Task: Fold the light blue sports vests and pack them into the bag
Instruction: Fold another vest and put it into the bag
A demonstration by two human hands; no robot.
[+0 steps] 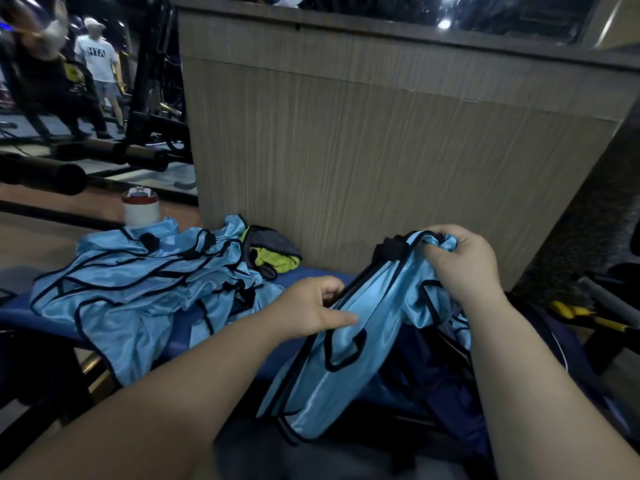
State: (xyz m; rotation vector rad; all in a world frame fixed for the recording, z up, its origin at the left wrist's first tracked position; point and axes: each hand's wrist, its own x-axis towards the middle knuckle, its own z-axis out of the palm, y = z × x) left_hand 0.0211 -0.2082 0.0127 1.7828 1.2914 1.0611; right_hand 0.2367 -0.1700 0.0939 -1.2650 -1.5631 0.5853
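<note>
A light blue vest with black trim (pixel 349 362) hangs between my two hands above the blue bench. My left hand (pixel 313 308) pinches its edge at the middle, thumb on top of the fabric. My right hand (pixel 462 263) grips a bunched upper part of the same vest. Under and right of the vest lies a dark navy bag (pixel 446 379), with more light blue cloth showing at its mouth. A loose pile of several light blue vests (pixel 138 282) lies on the left half of the bench.
A blue padded bench (pixel 304 275) carries everything. A white cup with a red band (pixel 141 208) stands behind the pile. A grey and neon yellow garment (pixel 272 252) lies against the wooden counter wall (pixel 363 150). Gym equipment and people are at the far left.
</note>
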